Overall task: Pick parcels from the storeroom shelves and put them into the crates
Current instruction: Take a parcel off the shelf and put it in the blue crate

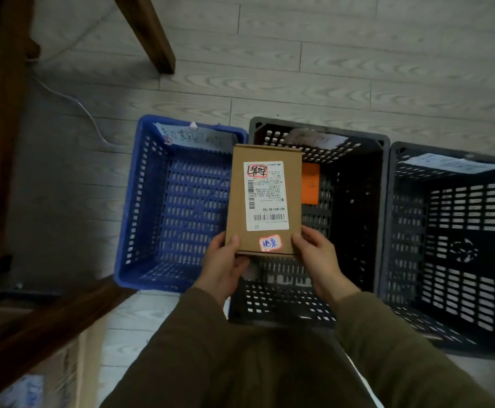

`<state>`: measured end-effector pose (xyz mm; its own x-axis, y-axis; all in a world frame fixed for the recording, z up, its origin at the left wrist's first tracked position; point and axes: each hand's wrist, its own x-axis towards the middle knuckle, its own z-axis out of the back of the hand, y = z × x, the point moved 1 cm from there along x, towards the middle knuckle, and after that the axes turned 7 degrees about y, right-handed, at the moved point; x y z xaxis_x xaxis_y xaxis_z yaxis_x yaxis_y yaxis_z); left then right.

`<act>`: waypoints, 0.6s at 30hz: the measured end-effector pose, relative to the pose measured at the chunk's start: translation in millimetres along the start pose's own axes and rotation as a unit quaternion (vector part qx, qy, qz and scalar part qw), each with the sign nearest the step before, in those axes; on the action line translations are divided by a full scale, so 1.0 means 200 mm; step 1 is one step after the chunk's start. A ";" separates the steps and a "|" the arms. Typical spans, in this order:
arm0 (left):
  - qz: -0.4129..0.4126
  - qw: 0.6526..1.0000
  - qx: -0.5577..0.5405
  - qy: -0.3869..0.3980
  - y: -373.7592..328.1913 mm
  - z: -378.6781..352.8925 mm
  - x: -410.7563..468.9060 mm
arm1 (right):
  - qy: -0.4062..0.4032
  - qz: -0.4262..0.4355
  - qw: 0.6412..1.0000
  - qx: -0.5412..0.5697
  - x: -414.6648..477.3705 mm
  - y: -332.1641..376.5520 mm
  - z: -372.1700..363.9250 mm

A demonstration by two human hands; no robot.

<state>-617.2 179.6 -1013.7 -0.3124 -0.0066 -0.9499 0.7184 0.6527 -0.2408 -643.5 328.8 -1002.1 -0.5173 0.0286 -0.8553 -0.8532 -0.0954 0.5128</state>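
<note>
Evidently light and stiff, the labelled cardboard parcel (263, 198) is pinched at its near corners by the left hand (225, 267) and right hand (316, 257), thumbs on top, above the middle black crate (384, 201) beside the blue crate (128, 201), and should handle safely by its edges.

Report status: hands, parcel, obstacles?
Left hand, right hand grip parcel at near end. Parcel over border of blue crate and middle black crate. Orange item inside black one.

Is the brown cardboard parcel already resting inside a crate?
No: the left hand and right hand grip the brown cardboard parcel by its near end, above the blue plastic crate and middle black crate.
</note>
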 end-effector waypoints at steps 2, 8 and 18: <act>-0.005 1.000 0.008 0.005 -0.08 0.10 0.02 | -0.011 0.013 1.000 0.000 0.02 0.00 -0.14; -0.014 0.999 0.019 -0.044 -0.30 0.45 0.16 | 0.000 0.007 1.000 -0.012 0.13 -0.07 -0.58; -0.023 0.995 0.003 -0.101 -0.42 0.76 0.84 | 0.005 -0.011 0.995 -0.102 0.78 -0.26 -1.03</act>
<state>-635.3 8.9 -1183.3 -0.2148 -0.1886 -0.9583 0.7104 0.6431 -0.2858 -666.9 133.5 -1177.5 -0.4966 0.0242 -0.8677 -0.8328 -0.2949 0.4684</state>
